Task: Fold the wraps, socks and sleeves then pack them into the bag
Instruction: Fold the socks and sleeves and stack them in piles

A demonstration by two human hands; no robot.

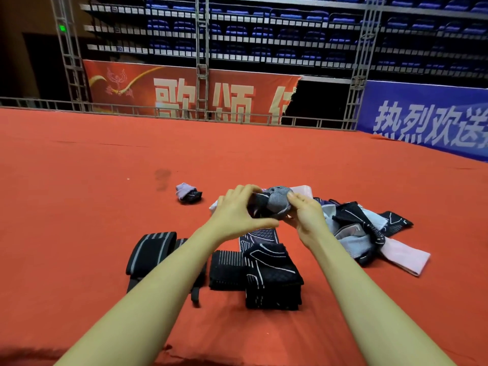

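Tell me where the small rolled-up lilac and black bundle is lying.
The lilac and black bundle lies alone on the red cloth in the head view, left of and beyond the left hand, apart from the tangled pile at right.

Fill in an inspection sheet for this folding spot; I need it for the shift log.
Surface: red cloth, with a dark stain at mid-left.
Job's things: grey-and-black sock bundle held above the cloth; rolled pink-and-black pair lying apart at the far left; striped black wraps near left; folded black stack at centre; unfolded pile on the right. No bag seen.
Clutter: nothing seen.
Grippers: left hand and right hand both grip the sock bundle.
Cables: nothing seen.
Surroundings: metal railing, red banner, blue banner, truss columns and rows of blue seats behind.
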